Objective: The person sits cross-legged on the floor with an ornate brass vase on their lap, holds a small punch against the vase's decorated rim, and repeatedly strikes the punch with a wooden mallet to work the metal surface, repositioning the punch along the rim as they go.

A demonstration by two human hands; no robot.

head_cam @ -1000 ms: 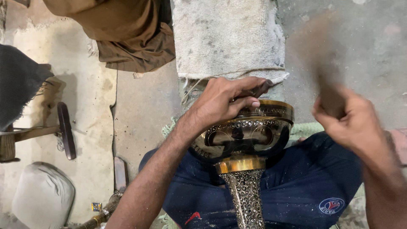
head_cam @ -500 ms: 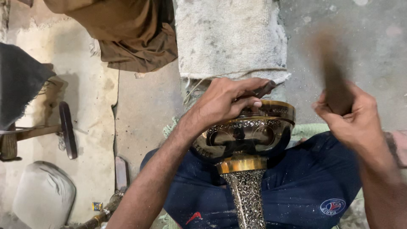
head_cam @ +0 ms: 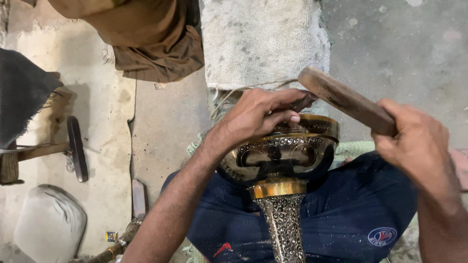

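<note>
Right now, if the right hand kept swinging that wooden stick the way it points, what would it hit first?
Probably the left hand, gripping the rim of the brass bowl. The stick in the right hand points at its fingers, though depth is unclear.

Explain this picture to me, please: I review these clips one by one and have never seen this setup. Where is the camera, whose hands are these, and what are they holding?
There is no machine here. The single view comes from a camera worn on a person's head, looking down at their own hands and lap. The person sits on a rough concrete floor in dark blue shorts.

Across the lap lies an ornate brass vessel: a rounded, engraved bowl with a patterned stem pointing toward the camera.

The left hand grips the bowl's rim and seems to press a small tool against it; the tool is mostly hidden. The right hand holds a wooden stick, raised at a slant above the bowl.

Around them: a pale folded cloth, a brown cloth, and a hammer-like tool on the floor to the left.
</note>
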